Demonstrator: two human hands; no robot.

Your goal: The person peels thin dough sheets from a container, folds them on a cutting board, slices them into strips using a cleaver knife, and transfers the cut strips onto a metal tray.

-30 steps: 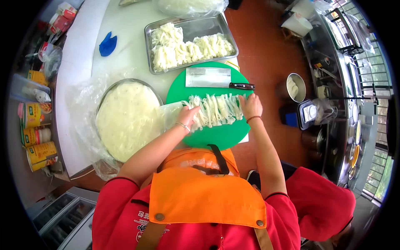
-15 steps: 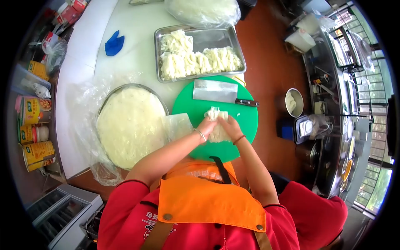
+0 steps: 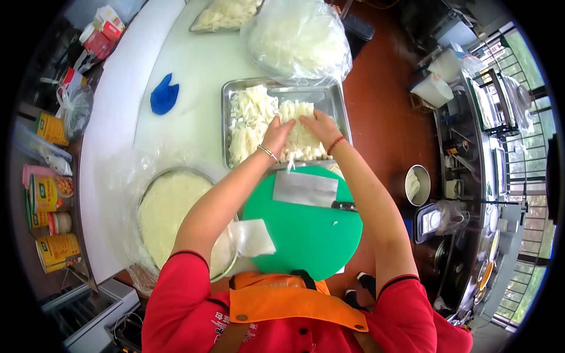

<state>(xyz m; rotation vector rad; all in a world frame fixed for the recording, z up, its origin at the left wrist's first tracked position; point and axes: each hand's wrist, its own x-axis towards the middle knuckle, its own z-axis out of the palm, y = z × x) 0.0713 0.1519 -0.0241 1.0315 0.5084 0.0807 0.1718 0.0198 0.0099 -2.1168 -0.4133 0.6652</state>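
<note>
Gripping pale strips (image 3: 299,126) together, left hand (image 3: 279,135) and right hand (image 3: 321,127) hover over the metal tray (image 3: 285,82).

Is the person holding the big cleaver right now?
No, the cleaver lies on the green board, while both hands are at the pale strips over the metal tray.
</note>
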